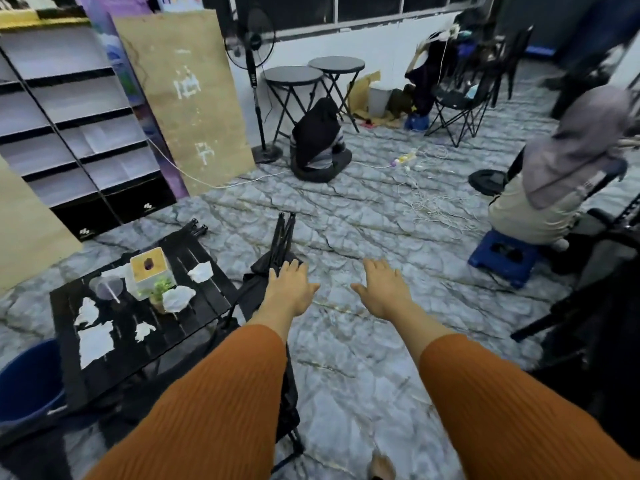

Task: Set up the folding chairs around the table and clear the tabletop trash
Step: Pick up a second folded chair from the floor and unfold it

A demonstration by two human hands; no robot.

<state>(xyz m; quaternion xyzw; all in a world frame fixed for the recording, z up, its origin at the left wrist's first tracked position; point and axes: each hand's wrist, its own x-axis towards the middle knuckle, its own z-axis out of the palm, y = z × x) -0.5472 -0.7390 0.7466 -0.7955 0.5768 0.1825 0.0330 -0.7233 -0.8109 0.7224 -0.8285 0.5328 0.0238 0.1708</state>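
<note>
Orange sleeves (214, 403) fill the bottom, both arms stretched forward. Left hand (289, 287) is palm down, grip spread flat, fingertips touching or just over the top of a folded black chair (277, 244) lying on the floor, can't tell which. Right hand (382, 289) hangs open too, holding nothing, well right of the chair. Left of the left grip sits the black bench (207, 299), with torn paper scraps (95, 341), a cup (107, 287) and a box (149, 270) on it.
</note>
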